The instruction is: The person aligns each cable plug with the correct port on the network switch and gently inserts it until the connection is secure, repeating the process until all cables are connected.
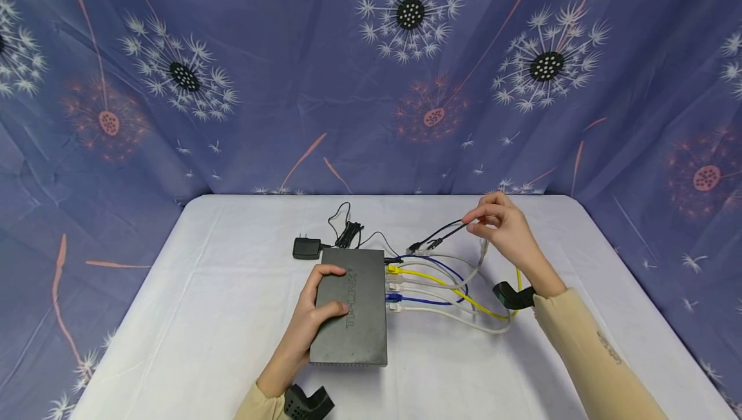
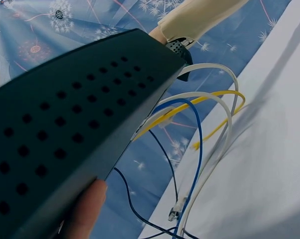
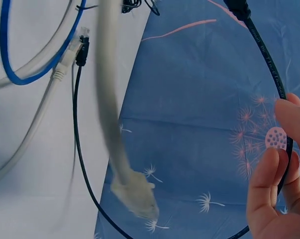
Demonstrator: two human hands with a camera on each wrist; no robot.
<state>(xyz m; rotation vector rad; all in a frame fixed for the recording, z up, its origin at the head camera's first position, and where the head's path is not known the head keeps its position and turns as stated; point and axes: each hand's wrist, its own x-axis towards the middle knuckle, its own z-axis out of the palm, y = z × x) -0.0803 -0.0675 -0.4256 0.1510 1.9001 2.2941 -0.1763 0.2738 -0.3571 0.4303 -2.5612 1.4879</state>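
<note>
My left hand (image 1: pixel 310 310) grips the left side of a dark grey TP-LINK network switch (image 1: pixel 365 336), thumb and a finger lying on its top. A side with rows of square holes fills much of the left wrist view, with one finger (image 2: pixel 87 209) at its edge. White, blue (image 1: pixel 429 301) and yellow (image 1: pixel 426 274) network cables come out of the switch's right side. Above the table's far right part, my right hand (image 1: pixel 504 223) pinches a short black cable (image 3: pixel 264 45) between thumb and fingers. Its two black plugs (image 1: pixel 433 244) hang down to the left.
A black power adapter (image 1: pixel 306 248) with a coiled cord (image 1: pixel 349 235) lies behind the switch. A loose white cable plug (image 3: pixel 135 194) hangs near my right hand. The white table (image 1: pixel 191 317) ends at a blue patterned curtain (image 1: pixel 278 85).
</note>
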